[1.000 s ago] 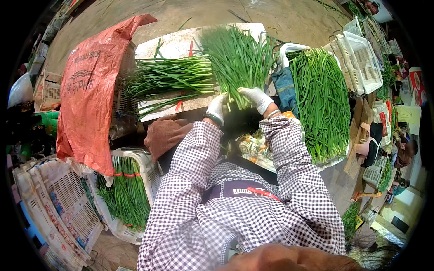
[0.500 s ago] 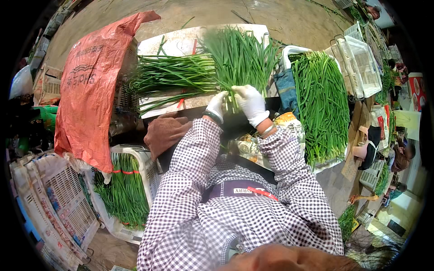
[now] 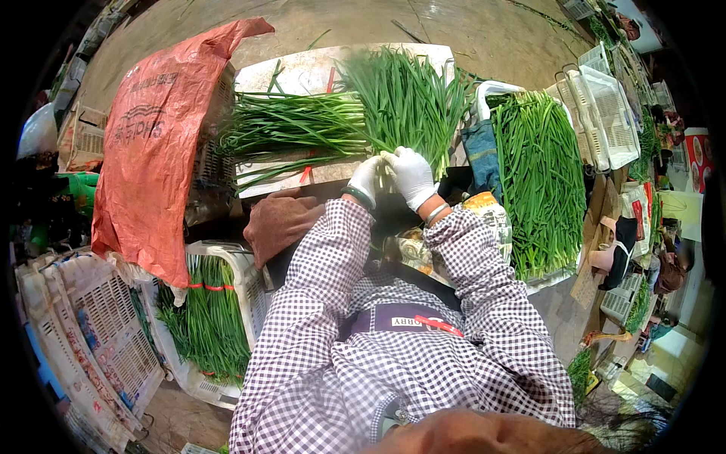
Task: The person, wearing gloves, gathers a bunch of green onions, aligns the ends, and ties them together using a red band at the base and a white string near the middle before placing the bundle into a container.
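long green stalks (image 3: 414, 102), loosely fanned, tips pointing away, over white board (image 3: 306, 73)

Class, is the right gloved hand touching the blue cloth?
Apart: the head view shows a dark gap between the right hand and the blue cloth.

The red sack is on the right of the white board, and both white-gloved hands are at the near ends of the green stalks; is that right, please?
Not quite: the head view shows the red sack on the left of the white board. Both white-gloved hands, left and right, are indeed at the near ends of the green stalks.
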A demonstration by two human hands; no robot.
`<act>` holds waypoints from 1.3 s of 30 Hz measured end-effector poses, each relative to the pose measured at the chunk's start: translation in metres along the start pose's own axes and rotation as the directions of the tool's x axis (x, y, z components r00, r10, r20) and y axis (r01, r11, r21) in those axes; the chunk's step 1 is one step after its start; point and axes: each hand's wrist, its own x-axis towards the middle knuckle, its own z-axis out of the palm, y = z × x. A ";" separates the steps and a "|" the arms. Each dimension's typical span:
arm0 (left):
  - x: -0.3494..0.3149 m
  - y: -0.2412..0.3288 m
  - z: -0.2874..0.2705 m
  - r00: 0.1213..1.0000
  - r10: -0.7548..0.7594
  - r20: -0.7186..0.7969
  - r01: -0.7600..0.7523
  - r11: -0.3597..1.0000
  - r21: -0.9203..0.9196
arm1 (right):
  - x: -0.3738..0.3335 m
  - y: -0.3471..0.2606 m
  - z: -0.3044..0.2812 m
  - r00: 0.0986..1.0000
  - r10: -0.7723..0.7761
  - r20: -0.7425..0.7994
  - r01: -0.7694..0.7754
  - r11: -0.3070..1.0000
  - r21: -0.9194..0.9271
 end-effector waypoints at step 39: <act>0.073 -0.022 -0.067 0.915 0.396 -0.077 -0.210 0.630 0.748 | -0.022 0.012 -0.025 0.794 0.490 0.359 -0.574 0.800 0.177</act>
